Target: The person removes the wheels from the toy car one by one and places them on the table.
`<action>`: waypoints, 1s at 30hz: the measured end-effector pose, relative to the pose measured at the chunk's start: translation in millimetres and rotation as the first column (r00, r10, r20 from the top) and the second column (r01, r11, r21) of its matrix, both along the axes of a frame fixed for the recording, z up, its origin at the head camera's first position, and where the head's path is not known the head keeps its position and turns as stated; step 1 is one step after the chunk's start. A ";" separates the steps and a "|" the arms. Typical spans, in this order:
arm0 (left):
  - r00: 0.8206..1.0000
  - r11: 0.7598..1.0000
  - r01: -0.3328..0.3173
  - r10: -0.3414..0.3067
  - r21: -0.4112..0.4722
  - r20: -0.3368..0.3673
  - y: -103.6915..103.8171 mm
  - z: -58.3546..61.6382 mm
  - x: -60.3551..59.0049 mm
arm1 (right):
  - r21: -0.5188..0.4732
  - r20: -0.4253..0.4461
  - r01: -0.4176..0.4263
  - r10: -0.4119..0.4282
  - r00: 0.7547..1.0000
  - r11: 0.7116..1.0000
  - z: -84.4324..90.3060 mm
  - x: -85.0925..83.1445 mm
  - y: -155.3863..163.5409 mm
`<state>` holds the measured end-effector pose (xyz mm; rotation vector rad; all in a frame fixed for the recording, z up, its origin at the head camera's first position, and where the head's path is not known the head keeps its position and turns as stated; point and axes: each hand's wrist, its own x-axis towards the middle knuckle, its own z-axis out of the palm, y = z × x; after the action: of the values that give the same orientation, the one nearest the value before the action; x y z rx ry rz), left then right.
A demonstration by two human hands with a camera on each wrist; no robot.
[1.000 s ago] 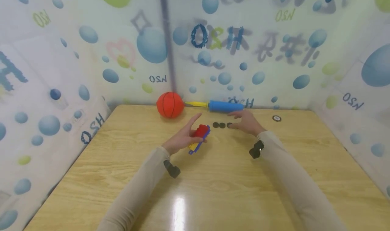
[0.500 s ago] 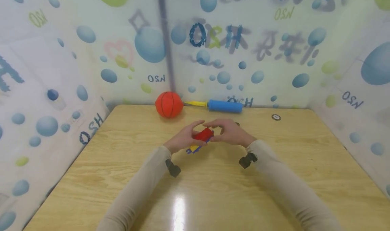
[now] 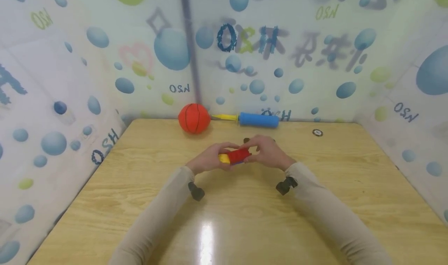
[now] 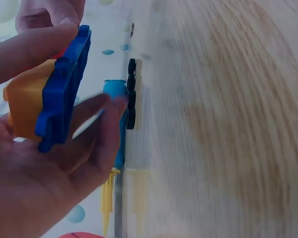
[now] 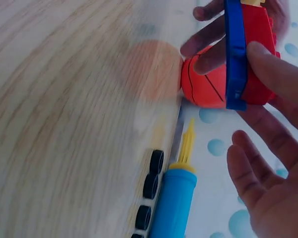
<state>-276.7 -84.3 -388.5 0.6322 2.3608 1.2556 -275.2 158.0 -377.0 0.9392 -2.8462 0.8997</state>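
Both hands hold one toy truck body (image 3: 238, 155) just above the table, with a red part, a yellow part and a blue base (image 4: 64, 94). My left hand (image 3: 206, 159) grips the yellow end between thumb and fingers. At the red end (image 5: 258, 29), my right hand (image 3: 268, 154) pinches the toy with its thumb on the red side; its other fingers spread loosely in the right wrist view. Several small black wheels (image 5: 150, 186) stand in a row behind the hands. In the head view the right hand hides most of them.
On the wooden table (image 3: 245, 218), a red ball (image 3: 194, 118) lies near the back wall. Beside it is a blue hand pump (image 3: 259, 120) with a yellow nozzle (image 3: 224, 117). A round black-and-white chip (image 3: 317, 133) lies at the back right. Patterned walls enclose the table.
My right hand has moved left from the black wheels to the toy and now pinches its red end. The toy has turned from slanted to nearly level across the head view.
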 end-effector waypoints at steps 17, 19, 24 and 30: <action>0.959 0.985 -0.164 0.172 0.057 -0.223 -5.9 -8.8 -7.9 | -0.084 -0.007 0.131 -0.132 0.991 0.988 -6.1 -3.7 23.6; 0.956 0.984 -0.172 0.179 0.050 -0.234 -4.0 -10.8 -10.1 | -0.078 -0.009 0.130 -0.131 0.991 0.988 -6.5 -4.2 23.8; 0.955 0.981 -0.187 0.191 0.040 -0.228 1.0 -17.5 -17.0 | -0.056 0.007 0.144 -0.144 0.990 0.988 -11.8 -8.1 24.9; 0.958 0.978 -0.211 0.209 0.011 -0.197 7.5 -20.5 -24.6 | -0.027 0.062 0.161 -0.159 0.985 0.987 -19.1 -14.9 24.0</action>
<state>-301.3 -76.8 -409.0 0.5358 2.6553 1.3210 -290.1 182.0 -396.1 0.6799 -2.8959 0.9676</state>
